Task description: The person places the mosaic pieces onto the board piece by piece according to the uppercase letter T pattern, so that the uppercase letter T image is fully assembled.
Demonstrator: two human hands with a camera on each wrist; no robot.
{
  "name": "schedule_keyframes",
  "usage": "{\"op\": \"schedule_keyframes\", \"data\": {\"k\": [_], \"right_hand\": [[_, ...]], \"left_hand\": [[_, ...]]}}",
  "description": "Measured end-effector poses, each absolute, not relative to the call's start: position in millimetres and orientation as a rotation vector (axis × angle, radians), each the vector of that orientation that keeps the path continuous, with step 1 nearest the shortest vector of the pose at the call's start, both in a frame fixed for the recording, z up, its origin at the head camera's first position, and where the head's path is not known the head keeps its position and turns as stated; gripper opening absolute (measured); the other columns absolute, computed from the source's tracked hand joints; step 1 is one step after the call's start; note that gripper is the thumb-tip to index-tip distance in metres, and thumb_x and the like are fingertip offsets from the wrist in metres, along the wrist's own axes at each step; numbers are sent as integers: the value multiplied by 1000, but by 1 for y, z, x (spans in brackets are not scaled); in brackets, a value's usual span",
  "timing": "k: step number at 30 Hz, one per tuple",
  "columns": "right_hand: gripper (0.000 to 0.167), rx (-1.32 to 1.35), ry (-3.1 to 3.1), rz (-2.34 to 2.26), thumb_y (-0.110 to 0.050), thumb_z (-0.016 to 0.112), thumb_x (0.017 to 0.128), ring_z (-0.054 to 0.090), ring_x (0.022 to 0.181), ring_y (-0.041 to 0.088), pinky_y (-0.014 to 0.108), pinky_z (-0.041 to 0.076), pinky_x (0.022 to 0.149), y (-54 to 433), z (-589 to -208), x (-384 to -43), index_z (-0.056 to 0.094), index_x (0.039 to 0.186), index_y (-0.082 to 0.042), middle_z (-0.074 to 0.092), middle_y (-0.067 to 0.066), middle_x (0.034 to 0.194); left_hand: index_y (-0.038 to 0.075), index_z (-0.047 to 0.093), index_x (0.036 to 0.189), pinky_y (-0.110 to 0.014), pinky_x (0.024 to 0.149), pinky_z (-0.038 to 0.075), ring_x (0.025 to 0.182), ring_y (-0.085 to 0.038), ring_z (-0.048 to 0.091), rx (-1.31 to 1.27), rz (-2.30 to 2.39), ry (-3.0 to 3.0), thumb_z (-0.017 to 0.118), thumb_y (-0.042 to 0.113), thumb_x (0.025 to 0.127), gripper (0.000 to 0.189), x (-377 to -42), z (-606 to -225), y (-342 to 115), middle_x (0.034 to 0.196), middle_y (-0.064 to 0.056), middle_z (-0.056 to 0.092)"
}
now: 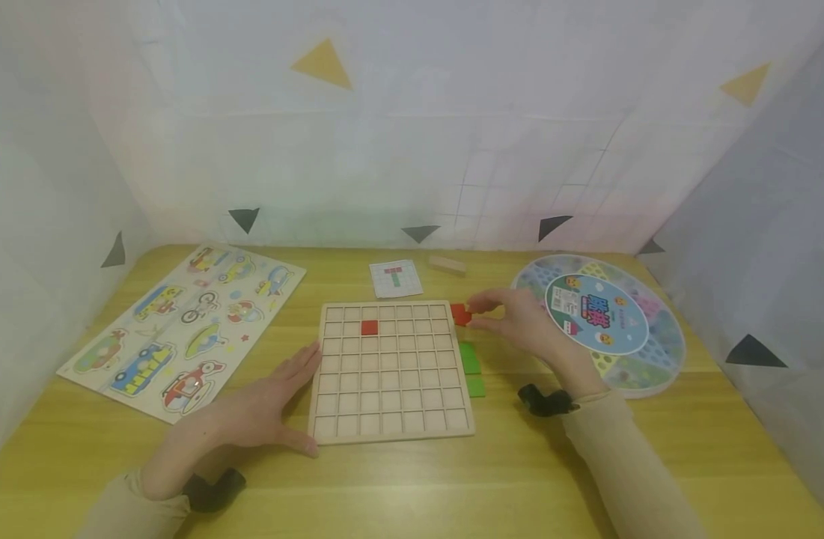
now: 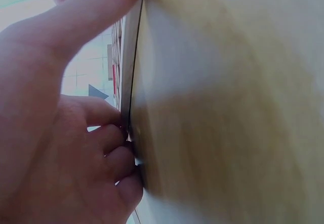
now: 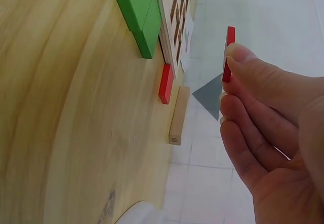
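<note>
A square wooden grid board (image 1: 391,442) lies on the table with one red tile (image 1: 369,327) in a cell of its upper part. My left hand (image 1: 263,400) rests along the board's left edge, fingers stretched out and thumb at the near corner. Between thumb and fingertips, my right hand (image 1: 519,318) pinches a red square tile (image 3: 230,35), raised beside the board's far right corner. Under it, a second red tile (image 3: 165,84) lies on the table against the board. Green tiles (image 1: 470,359) lie along the right edge.
Behind the board are a small pattern card (image 1: 386,283) and a wooden stick (image 1: 447,265). A vehicle picture puzzle (image 1: 230,352) lies at the left. To the right is a round game box (image 1: 661,329), partly behind my right hand. White sheets enclose the table's back and sides.
</note>
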State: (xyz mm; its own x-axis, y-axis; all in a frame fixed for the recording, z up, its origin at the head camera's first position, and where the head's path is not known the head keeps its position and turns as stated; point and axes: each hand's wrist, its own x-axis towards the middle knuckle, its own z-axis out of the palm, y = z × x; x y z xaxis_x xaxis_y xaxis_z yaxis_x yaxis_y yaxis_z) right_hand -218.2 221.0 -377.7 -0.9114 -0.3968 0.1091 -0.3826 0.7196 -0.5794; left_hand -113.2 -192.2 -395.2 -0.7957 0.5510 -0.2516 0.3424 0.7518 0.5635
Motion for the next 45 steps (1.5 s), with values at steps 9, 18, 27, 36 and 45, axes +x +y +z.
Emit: {"op": "schedule_keyframes", "data": {"k": [9,18,27,36,45], "right_hand": [[29,-722,2898,-995,-20,80,86,68,104,25,49,54,94,218,-378,-216,74,112,-9,76,5,108],[31,-761,2899,-992,-19,80,85,68,104,25,50,54,95,212,-375,-214,74,113,-9,75,4,108],[32,-793,2873,-1034,-18,80,86,68,103,26,50,53,95,196,-376,-213,73,114,-5,75,6,107],[31,-844,2877,-1021,-22,81,84,69,101,24,50,54,95,172,-371,-220,74,111,-8,76,4,107],[33,-924,2853,-894,-25,80,86,69,102,19,39,56,93,133,-365,-223,74,113,-9,75,2,110]], "left_hand": [[10,7,162,-60,120,19,153,-40,4,678,705,2538,77,69,69,130,-113,-394,-192,169,-12,-5],[10,6,162,-60,121,19,153,-41,4,675,707,2540,77,70,68,131,-114,-396,-193,169,-12,-4],[8,7,161,-59,121,18,153,-41,4,680,699,2543,76,70,68,131,-113,-395,-192,168,-14,-4],[10,6,162,-59,121,18,153,-40,3,665,703,2539,76,71,68,132,-113,-397,-193,169,-12,-5],[11,6,162,-61,120,17,153,-42,3,654,708,2538,77,70,67,132,-114,-397,-193,169,-12,-5]]}}
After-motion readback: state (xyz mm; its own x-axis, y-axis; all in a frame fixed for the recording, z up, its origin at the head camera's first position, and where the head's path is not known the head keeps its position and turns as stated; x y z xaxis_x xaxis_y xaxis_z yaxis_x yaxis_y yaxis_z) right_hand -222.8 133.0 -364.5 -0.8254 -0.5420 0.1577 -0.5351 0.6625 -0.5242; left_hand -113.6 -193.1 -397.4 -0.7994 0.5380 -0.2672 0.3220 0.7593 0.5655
